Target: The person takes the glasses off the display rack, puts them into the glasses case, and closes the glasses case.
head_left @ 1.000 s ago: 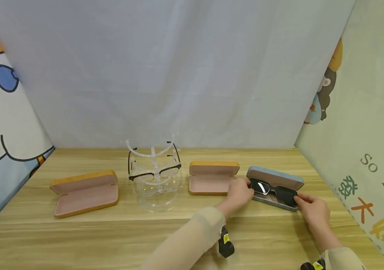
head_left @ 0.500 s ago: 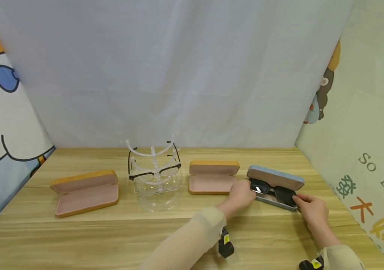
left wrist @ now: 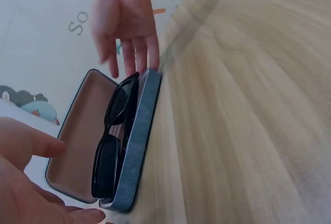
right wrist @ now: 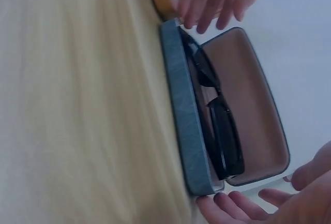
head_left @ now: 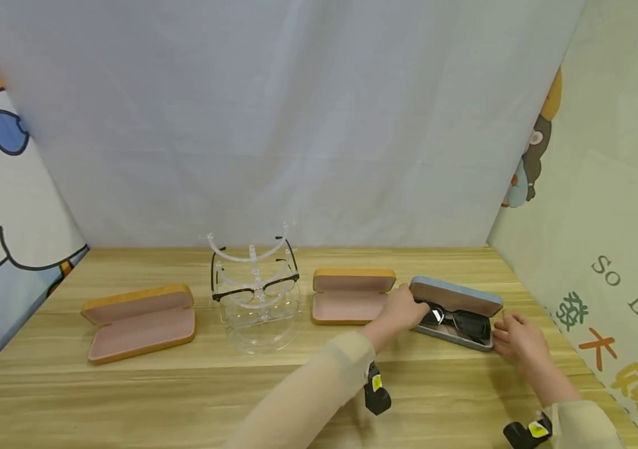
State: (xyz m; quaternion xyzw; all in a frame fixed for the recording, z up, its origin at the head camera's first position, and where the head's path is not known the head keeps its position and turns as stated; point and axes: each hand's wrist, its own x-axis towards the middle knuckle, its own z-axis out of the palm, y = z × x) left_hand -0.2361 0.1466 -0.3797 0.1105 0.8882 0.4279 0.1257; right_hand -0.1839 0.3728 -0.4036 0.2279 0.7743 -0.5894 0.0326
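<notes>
Black sunglasses (head_left: 471, 325) lie lens side up in an open blue glasses case (head_left: 459, 294) with a pinkish lining. My left hand (head_left: 400, 313) is at the left end of this case, its fingers relaxed and holding nothing. At the opposite end, my right hand (head_left: 522, 342) has straight, loose fingers with the tips right at the case wall. The left wrist view shows the sunglasses (left wrist: 108, 166) slightly tilted, their frame standing above the rim of the case (left wrist: 135, 154). Both palms face the case ends in the right wrist view.
An open orange case (head_left: 349, 305) stands just left of the blue one, partly behind my left hand. Further left, a clear display stand (head_left: 257, 340) bears black-framed glasses (head_left: 280, 285) and a clear pair lower down. Another open orange case (head_left: 145, 333) lies at far left.
The fingers of both hands have come off the sunglasses, which now sit lower in the blue case. My right hand has opened and shifted slightly outward.
</notes>
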